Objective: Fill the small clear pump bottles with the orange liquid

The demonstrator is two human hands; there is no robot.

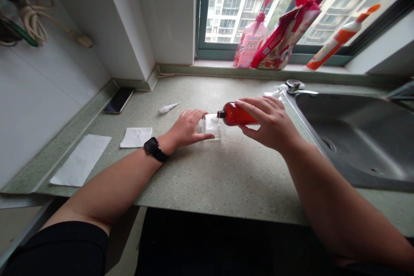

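Note:
My left hand (188, 128) is closed around a clear, square glass container (213, 127) on the counter, its thumb along the near side. My right hand (268, 118) grips an amber bottle (237, 114) lying almost level, its uncapped black-looking neck pointing left. That neck is over the mouth of the clear container; whether liquid flows between them I cannot make out. A white, tapered object (168, 108) lies beyond my left hand, and a folded white paper (136, 136) lies left of my wrist.
A phone (119, 100) and a larger white paper sheet (81, 160) lie on the left. To the right is a steel sink (355, 138) with a tap (302, 90). On the sill stand a pink pump bottle (250, 43), a red packet (287, 34) and an orange bottle (338, 41).

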